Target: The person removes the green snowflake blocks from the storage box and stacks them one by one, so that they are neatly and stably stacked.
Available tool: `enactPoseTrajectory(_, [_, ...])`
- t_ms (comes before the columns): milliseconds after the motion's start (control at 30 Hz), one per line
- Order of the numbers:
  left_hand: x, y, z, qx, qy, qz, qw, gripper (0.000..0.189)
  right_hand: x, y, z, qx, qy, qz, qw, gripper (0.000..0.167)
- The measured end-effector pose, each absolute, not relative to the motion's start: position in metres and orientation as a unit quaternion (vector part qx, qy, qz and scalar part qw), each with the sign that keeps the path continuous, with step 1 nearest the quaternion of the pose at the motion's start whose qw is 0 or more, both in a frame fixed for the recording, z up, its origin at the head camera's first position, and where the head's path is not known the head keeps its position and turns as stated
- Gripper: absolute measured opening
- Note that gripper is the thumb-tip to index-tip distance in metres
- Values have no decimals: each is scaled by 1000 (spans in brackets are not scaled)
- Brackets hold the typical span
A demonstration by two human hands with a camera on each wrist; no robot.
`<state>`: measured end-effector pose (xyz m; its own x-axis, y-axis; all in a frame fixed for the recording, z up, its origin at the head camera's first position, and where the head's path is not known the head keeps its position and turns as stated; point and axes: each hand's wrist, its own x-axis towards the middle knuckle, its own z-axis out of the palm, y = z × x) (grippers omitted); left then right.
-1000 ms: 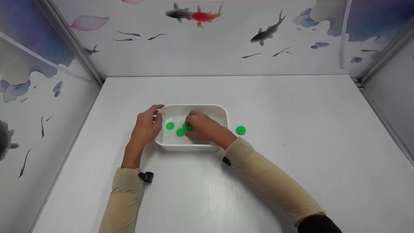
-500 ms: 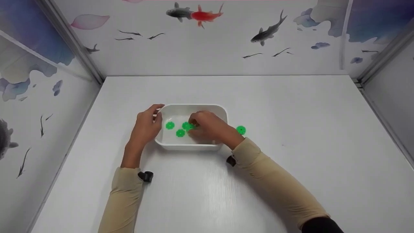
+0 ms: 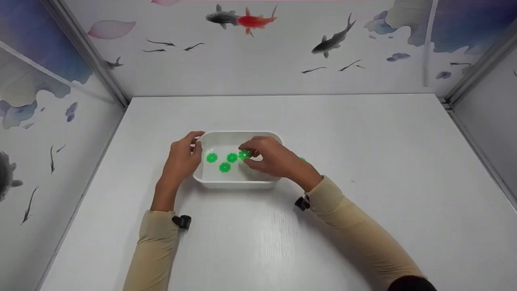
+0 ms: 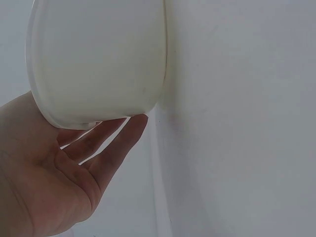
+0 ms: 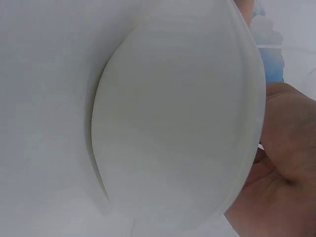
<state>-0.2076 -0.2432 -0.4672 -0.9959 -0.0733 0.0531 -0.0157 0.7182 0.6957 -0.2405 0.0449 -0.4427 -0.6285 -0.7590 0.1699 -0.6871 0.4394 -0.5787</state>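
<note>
A white rectangular plastic tub [image 3: 238,184] stands on the table. My left hand [image 3: 181,158] holds its left end at the rim; in the left wrist view, the fingers [image 4: 118,145] lie against the outer wall. Over the tub's right half, my right hand [image 3: 274,158] pinches a green notched disc [image 3: 244,154] between thumb and fingers. Similar green discs lie on the tub floor: one at left [image 3: 212,157], one in front [image 3: 225,167] and one near the pinched disc [image 3: 232,157]. In the right wrist view, the tub wall [image 5: 173,118] hides my right fingertips.
Right of the tub, another green disc [image 3: 303,159] lies on the white table [image 3: 383,161], mostly hidden behind my right wrist. White panels with painted fish [image 3: 257,20] enclose the back and sides.
My right hand has drawn back to the right and lifted a green disc away from the others. My right wrist now covers most of the outside disc. My left hand stays put.
</note>
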Motion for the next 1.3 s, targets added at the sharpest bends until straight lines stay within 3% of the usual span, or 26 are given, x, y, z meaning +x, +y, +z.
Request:
enactPoseTrajectory(433, [-208,-244,-468,23,-925,-378,41,42,-232,76,-447,-428,830,-357,22,30])
enactPoseTrajectory(800, [-208,-243,-468,18,-928,-369,48,41,-228,102,-452,-434,805,-402,-50,32])
enactPoseTrajectory(1300, [-206,-242,-467,20,-926,-373,47,42,-227,142,-455,-392,815,-422,-62,35])
